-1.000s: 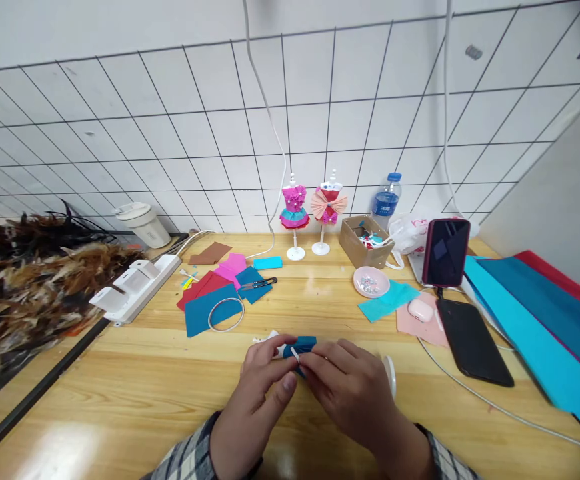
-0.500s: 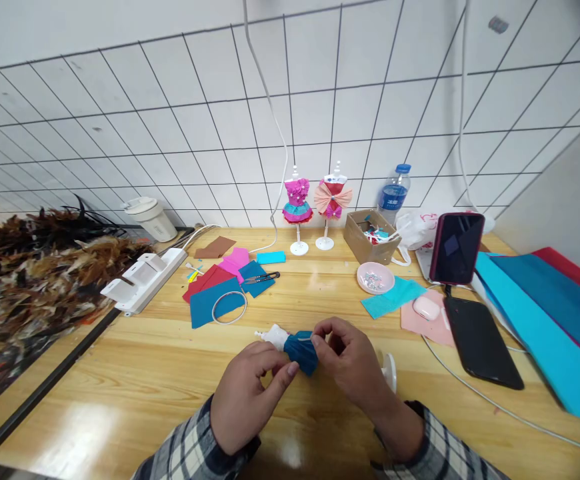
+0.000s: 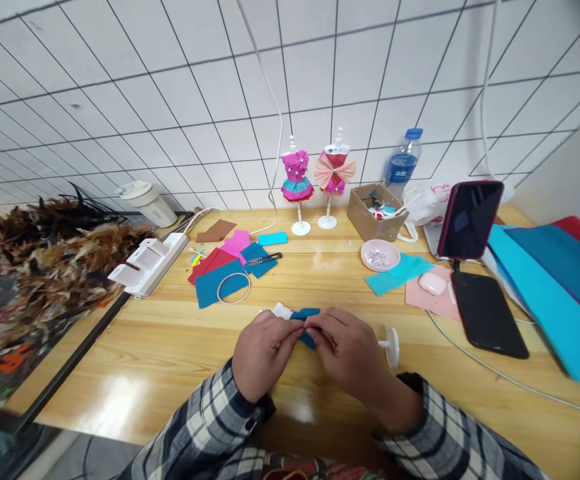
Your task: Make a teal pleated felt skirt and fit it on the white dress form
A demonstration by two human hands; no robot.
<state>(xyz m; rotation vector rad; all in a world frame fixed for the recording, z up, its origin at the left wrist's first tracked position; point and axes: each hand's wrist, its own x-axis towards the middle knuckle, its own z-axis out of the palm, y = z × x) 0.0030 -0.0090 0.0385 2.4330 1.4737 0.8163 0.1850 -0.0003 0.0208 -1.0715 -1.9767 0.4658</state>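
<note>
A miniature dress form (image 3: pixel 283 311) lies on its side on the table, its white bodice to the left and its round white base (image 3: pixel 393 347) to the right. Blue fabric (image 3: pixel 306 313) wraps its lower part. My left hand (image 3: pixel 265 353) pinches at this fabric with thumb and index finger. From the other side my right hand (image 3: pixel 353 353) pinches it too, the fingertips of both hands meeting over the skirt. My fingers hide most of the fabric and the stand's rod.
Two dressed miniature forms (image 3: pixel 297 180) stand at the back, beside a cardboard box (image 3: pixel 376 223) of scraps. A pink dish (image 3: pixel 381 255) holds small beads. Left lie fabric pieces (image 3: pixel 213 287), thread snips (image 3: pixel 265 259), a ring (image 3: pixel 234 289) and a power strip (image 3: pixel 150 263). Phones (image 3: pixel 490 313) stand right.
My left hand has moved up and right, closing its fingertips against my right hand's on the blue fabric. The whole view has tilted down slightly.
</note>
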